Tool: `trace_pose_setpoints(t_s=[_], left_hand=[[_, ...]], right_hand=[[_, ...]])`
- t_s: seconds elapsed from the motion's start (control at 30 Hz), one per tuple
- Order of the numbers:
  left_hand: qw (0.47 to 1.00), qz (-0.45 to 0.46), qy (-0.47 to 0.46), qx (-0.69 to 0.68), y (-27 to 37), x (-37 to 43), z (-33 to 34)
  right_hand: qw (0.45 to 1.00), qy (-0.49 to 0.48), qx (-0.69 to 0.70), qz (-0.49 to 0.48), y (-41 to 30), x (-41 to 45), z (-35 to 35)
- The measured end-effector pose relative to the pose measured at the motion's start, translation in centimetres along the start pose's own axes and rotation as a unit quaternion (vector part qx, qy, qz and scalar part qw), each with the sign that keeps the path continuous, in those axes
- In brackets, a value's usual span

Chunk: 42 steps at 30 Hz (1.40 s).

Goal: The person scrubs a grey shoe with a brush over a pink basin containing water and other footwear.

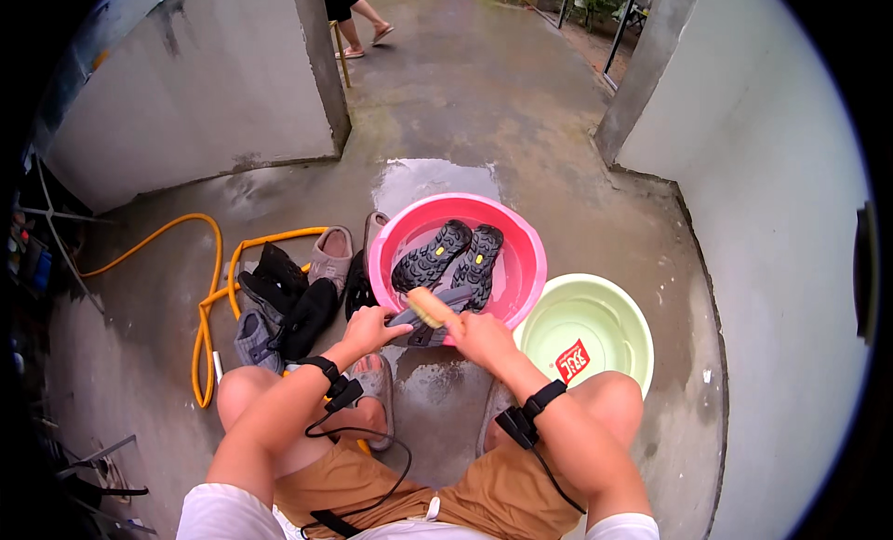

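Note:
My left hand (371,328) grips one end of a grey slipper (453,299) at the near rim of a pink plastic basin (536,261). In my right hand (486,338) is a scrubbing brush (430,306) with a light wooden back and pale bristles. It lies across the slipper, bristles towards it. Two dark shoes (432,255) with lugged soles and yellow marks rest sole up in the basin's water. The lower part of the grey slipper is partly hidden by the brush and my hands.
A pale green basin (645,331) stands at the right. Several slippers and shoes (307,317) lie heaped left of the pink basin, beside a yellow hose (220,247). Wet concrete floor (488,121) runs between two walls. Another person's legs (352,31) show far ahead. Cables hang from straps on both my forearms.

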<state>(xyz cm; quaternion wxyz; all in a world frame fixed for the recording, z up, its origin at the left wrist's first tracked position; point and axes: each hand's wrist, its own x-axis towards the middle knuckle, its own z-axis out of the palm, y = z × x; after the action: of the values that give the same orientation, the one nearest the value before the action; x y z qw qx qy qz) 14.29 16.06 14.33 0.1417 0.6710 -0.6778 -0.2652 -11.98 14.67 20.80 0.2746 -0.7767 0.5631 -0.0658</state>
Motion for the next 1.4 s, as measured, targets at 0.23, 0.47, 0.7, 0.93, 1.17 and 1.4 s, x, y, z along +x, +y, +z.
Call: trace_pose_setpoints(t_s=[0.23,0.47,0.7,0.93,1.17,1.4], left_hand=[[1.0,0.01,0.018,-0.004,-1.2,0.1,0.4],[1.0,0.014,0.002,-0.007,-0.3,0.2,0.3],[1.0,0.02,0.018,-0.012,0.2,0.2,0.2],[0.999,0.014,0.031,-0.005,-0.3,0.1,0.2],[1.0,0.009,0.02,0.001,-0.2,0.1,0.2],[1.0,0.007,0.016,-0.001,-0.1,0.1,0.3]], right_hand=[[0.999,0.021,-0.012,-0.032,0.3,-0.3,1.3],[1.0,0.012,-0.029,-0.001,1.2,0.2,0.8],[0.999,0.025,-0.027,0.008,0.9,0.3,0.5],[1.0,0.005,0.003,-0.026,-0.6,-0.4,0.7],[0.999,-0.022,0.023,-0.041,-1.0,-0.9,-0.3],[1.0,0.007,-0.009,0.003,0.3,0.0,0.1]])
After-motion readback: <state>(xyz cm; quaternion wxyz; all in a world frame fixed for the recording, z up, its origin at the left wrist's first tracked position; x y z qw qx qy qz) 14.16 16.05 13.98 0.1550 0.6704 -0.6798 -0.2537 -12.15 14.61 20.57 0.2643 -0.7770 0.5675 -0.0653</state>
